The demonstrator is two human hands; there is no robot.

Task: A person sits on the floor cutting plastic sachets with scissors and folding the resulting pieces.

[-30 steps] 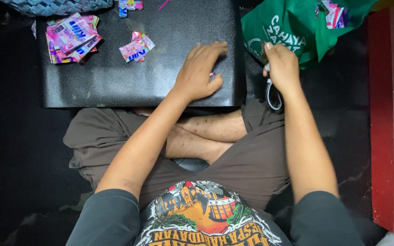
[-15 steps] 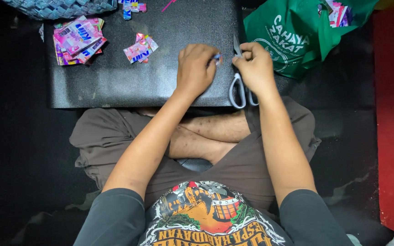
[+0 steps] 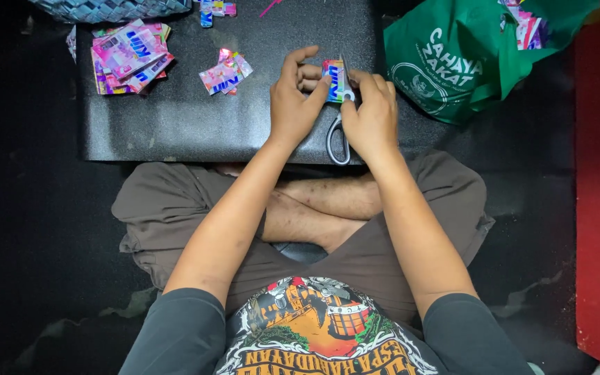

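Note:
My left hand (image 3: 296, 97) pinches a small folded piece of colourful wrapper (image 3: 332, 80) between thumb and fingers above the black board (image 3: 175, 118). My right hand (image 3: 369, 114) grips grey-handled scissors (image 3: 339, 132), their blades up against the right edge of that wrapper piece. Both hands meet near the board's right front part. I sit cross-legged behind the board.
A stack of pink wrappers (image 3: 128, 57) lies at the board's far left, a smaller folded bunch (image 3: 227, 73) nearer the middle. A green bag (image 3: 467, 55) holding more wrappers sits to the right. A blue woven basket (image 3: 105, 8) is at the top left, a red frame (image 3: 595, 187) on the right.
My right hand brought the scissors from beside the green bag over to the board. My left hand lifted the wrapper piece off the board and now holds it at the blades.

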